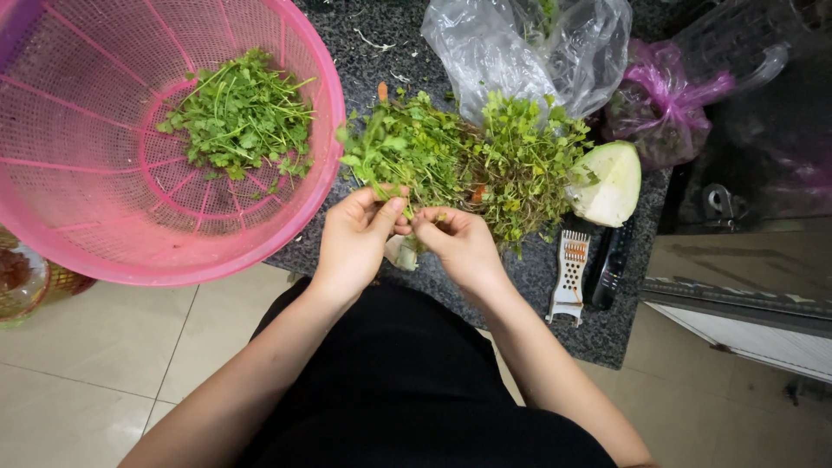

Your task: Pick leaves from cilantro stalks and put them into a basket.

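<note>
Both hands meet at centre, forearms angled inward.
I see left hand (355, 238) and right hand (459, 243) pinched shut, fingertips nearly touching.

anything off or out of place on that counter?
The pink basket hangs well past the counter edge over the floor. Stray herb bits litter the stone by the clear bag. Otherwise nothing stands out.

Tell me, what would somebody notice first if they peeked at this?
Probably the big pink basket on the left, with a small heap of picked green leaves in its middle. Next, the left hand and right hand, close together at the counter's near edge, pinching stems from the leafy herb pile beyond them. A pale cut vegetable lies to the pile's right.
</note>
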